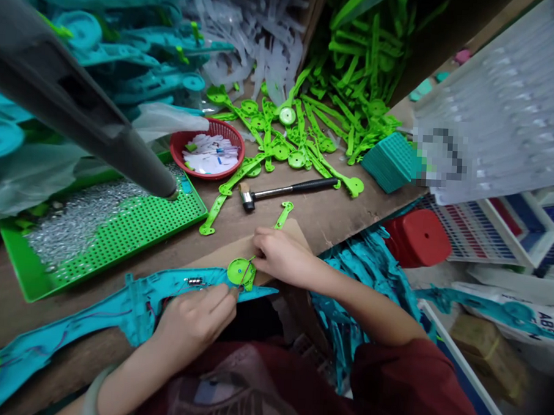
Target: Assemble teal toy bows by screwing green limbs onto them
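Note:
A long blue plastic shell (163, 281) with thin wires and small metal coils (193, 281) lies along the near edge of the bench. At its right end sits a green round plastic part (240, 272). My right hand (279, 255) is closed in a pinch beside this part, on a thin dark wire (248, 268) that slants across it. My left hand (199, 317) rests over the shell, fingers bent and closed near the wire's lower end; what they grip is hidden. Just beyond my right hand lies a small green plastic arm (284, 214).
A hammer (287, 189) lies beyond my hands. A green tray (166, 224) of metal screws or pins and a red basket (235, 166) of white pieces stand left. Green parts (350, 107) pile up behind. A grey post (102, 108) slants in from upper left. A red stool (425, 235) stands right.

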Demonstrator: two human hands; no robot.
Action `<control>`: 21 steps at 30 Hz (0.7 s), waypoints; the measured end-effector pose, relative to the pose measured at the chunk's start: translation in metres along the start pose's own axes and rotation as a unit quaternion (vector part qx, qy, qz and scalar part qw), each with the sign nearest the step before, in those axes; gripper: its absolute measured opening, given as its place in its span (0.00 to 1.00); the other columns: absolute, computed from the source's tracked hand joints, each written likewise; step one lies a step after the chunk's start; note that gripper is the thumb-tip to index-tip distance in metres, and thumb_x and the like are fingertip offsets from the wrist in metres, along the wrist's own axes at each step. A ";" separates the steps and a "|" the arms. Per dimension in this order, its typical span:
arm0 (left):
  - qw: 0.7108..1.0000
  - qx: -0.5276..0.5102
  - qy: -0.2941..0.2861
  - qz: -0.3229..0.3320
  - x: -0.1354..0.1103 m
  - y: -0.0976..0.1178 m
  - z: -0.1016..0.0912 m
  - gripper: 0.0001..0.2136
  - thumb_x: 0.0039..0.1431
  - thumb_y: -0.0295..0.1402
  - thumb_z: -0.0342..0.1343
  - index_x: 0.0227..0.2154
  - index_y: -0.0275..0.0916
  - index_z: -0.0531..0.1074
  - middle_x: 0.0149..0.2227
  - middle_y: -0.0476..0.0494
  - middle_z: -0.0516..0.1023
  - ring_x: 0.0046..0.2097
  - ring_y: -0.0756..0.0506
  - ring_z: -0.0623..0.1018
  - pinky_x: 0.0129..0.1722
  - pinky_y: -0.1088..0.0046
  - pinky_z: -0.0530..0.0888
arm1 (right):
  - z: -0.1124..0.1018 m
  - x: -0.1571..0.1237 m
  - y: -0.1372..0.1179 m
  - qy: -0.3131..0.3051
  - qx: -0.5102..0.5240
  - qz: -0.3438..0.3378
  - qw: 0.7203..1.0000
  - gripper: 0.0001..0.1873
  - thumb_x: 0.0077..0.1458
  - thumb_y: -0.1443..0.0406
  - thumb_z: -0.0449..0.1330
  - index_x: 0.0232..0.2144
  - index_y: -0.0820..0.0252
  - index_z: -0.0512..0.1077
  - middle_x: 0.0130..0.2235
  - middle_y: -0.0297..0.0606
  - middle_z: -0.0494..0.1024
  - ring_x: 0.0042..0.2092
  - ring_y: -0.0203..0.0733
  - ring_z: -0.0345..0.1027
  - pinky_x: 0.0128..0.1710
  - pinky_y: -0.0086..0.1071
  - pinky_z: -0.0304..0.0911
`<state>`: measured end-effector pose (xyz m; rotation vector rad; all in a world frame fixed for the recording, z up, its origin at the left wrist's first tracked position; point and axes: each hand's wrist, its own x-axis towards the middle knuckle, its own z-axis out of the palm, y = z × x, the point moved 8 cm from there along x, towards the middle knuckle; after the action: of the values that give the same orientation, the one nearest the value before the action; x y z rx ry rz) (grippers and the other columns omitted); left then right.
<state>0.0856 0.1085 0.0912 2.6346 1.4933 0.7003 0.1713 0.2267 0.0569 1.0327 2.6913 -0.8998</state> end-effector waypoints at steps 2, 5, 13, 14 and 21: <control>1.000 0.008 -0.013 0.011 0.000 0.002 0.003 0.13 0.69 0.26 0.48 0.28 0.41 0.71 0.23 0.52 0.70 0.23 0.50 0.71 0.23 0.69 0.61 | -0.001 0.004 -0.006 -0.025 -0.049 0.004 0.998 0.03 0.55 0.71 0.61 0.30 0.66 0.75 0.36 0.45 0.78 0.34 0.41 0.70 0.32 0.32 0.57; 0.997 0.025 -0.037 -0.065 -0.001 -0.012 0.006 0.14 0.69 0.29 0.48 0.26 0.41 0.70 0.23 0.51 0.71 0.23 0.49 0.71 0.24 0.69 0.59 | -0.002 0.010 -0.011 -0.048 -0.094 0.008 0.994 0.04 0.55 0.70 0.61 0.32 0.66 0.77 0.37 0.49 0.80 0.35 0.45 0.73 0.31 0.34 0.57; 0.952 0.061 -0.208 -0.218 0.004 -0.040 0.021 0.10 0.63 0.30 0.52 0.25 0.41 0.70 0.24 0.47 0.78 0.22 0.43 0.76 0.23 0.69 0.48 | 0.010 -0.008 -0.022 0.000 -0.125 -0.193 0.973 0.05 0.64 0.68 0.57 0.40 0.59 0.73 0.43 0.40 0.76 0.37 0.39 0.69 0.32 0.33 0.55; 0.943 0.058 -0.235 -0.230 0.006 -0.042 0.023 0.10 0.63 0.30 0.52 0.25 0.41 0.71 0.24 0.46 0.79 0.23 0.42 0.77 0.23 0.69 0.48 | 0.014 -0.014 -0.024 0.018 -0.142 -0.226 0.964 0.05 0.65 0.67 0.57 0.40 0.58 0.73 0.44 0.40 0.76 0.37 0.39 0.68 0.32 0.33 0.55; 0.914 0.069 -0.317 -0.245 0.015 -0.046 0.024 0.11 0.64 0.28 0.48 0.30 0.40 0.75 0.31 0.41 0.84 0.29 0.41 0.82 0.24 0.70 0.59 | 0.026 -0.034 -0.033 0.091 -0.212 -0.232 0.945 0.09 0.69 0.68 0.51 0.42 0.61 0.72 0.40 0.41 0.74 0.38 0.40 0.67 0.33 0.34 0.57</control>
<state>0.0648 0.1502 0.0636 2.0787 1.8722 -0.2847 0.1732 0.1728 0.0628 0.4151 3.1453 -0.2410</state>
